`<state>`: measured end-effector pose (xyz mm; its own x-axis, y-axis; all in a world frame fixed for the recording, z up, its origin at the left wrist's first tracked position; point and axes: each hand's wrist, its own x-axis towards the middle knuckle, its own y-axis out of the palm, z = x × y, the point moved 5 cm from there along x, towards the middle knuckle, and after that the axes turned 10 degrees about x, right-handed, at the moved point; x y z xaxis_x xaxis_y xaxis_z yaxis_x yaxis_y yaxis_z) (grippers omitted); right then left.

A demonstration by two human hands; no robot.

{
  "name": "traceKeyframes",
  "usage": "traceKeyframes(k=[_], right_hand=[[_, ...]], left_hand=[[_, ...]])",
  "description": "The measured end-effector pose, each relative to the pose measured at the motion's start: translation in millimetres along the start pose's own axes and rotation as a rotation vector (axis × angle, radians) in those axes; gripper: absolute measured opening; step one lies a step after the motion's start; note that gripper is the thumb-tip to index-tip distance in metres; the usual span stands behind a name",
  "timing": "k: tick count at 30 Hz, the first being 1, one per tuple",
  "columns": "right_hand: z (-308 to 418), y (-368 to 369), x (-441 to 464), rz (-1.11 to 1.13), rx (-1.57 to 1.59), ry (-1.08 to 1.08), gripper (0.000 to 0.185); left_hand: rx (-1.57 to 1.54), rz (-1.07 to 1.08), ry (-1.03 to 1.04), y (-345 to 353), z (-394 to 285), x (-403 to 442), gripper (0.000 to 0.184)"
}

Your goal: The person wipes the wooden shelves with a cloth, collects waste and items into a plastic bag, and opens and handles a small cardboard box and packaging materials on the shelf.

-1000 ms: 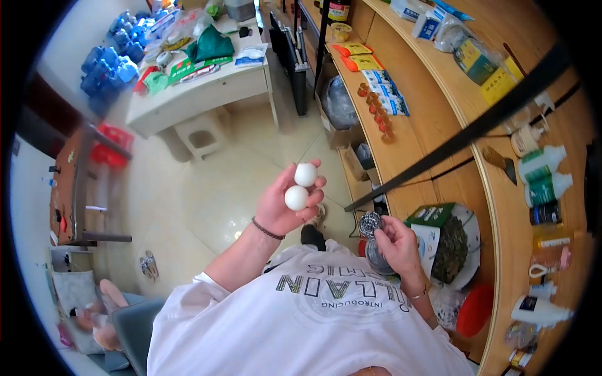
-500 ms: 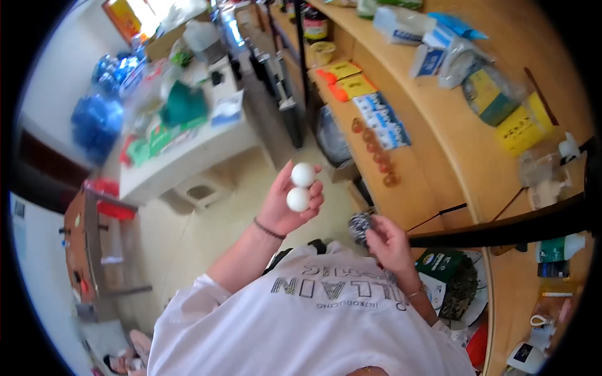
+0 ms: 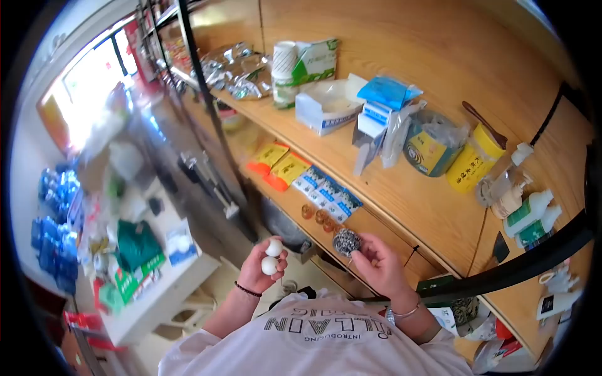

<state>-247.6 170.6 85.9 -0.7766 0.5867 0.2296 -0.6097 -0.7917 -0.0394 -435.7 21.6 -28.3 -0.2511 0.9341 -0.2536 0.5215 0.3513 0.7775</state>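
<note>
My left hand [image 3: 253,269] is closed around two white balls, an upper ball [image 3: 274,248] and a lower ball [image 3: 269,266], held one above the other. A steel wool scourer [image 3: 346,242], dark grey and silvery, is pinched between the thumb and fingers of my right hand [image 3: 384,266]. That hand is in front of the lower wooden shelf [image 3: 411,266]. Just beyond the scourer, several small amber-brown round things [image 3: 321,216] lie in a row on this shelf; the scourer hides part of the row.
Blue-and-white packets [image 3: 326,191] and yellow-orange packets [image 3: 290,168] lie along the lower shelf. Above stand an open white box [image 3: 323,113], a yellow canister [image 3: 475,160] and bottles [image 3: 530,212]. A black bar [image 3: 501,266] crosses at right. To the left, a white table [image 3: 182,276] bears bags.
My view has turned toward the shelves, bringing the upper shelf further into sight. My right hand with the scourer is now by the amber-brown row. My left hand still holds both balls.
</note>
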Motion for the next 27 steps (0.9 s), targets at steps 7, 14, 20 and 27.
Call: traceKeyframes(k=[7,14,20,27], right_hand=[[107,28,113,-0.282,-0.607,-0.401,0.034],[151,22,213,-0.439,-1.140,-0.454,0.024],[124,1,276,-0.483,-1.519,-0.404,0.030],[125,63,149,-0.353,-1.061,-0.598,0.024]], left_hand=[[0.343,-0.003,0.031,-33,-97,33,0.028],[0.490,0.032,-0.009,-63,-126,52,0.027],[0.551,0.112,0.118,-50,-155,69,0.031],[0.851,0.308,0.394,30,-237,111,0.040]])
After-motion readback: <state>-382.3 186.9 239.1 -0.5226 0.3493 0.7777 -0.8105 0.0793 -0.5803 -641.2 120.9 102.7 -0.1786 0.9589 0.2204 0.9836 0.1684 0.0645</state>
